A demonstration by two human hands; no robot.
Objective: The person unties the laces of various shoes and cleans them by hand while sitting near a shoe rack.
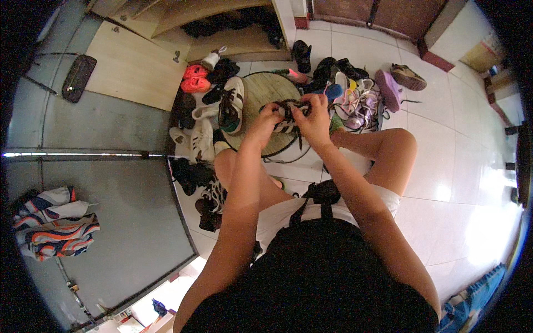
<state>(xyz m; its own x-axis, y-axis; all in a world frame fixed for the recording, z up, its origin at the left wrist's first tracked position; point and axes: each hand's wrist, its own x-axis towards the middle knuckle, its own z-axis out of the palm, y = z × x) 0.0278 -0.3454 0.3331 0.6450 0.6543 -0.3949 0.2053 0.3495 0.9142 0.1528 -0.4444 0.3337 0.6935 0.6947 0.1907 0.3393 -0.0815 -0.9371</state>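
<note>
A round wood-patterned stool top (pixel 266 89) with a dark rim stands between my knees. On its left part lies a white sneaker with dark laces and a green heel (pixel 231 106). Over the right part, my left hand (pixel 268 120) and my right hand (pixel 312 118) meet at a second white sneaker with dark stripes (pixel 285 126). Fingers of both hands pinch its dark shoelace (pixel 291 104) near the shoe's opening. One lace end (pixel 300 141) hangs down below my right hand. My hands cover much of this shoe.
Beyond the stool is an open wooden shoe cabinet (pixel 237 54). Orange shoes (pixel 195 79) and white sneakers (pixel 202 141) lie to the left. A pile of shoes (pixel 366 102), a purple shoe (pixel 388 91) and a brown shoe (pixel 409 77) are on the tiled floor at right.
</note>
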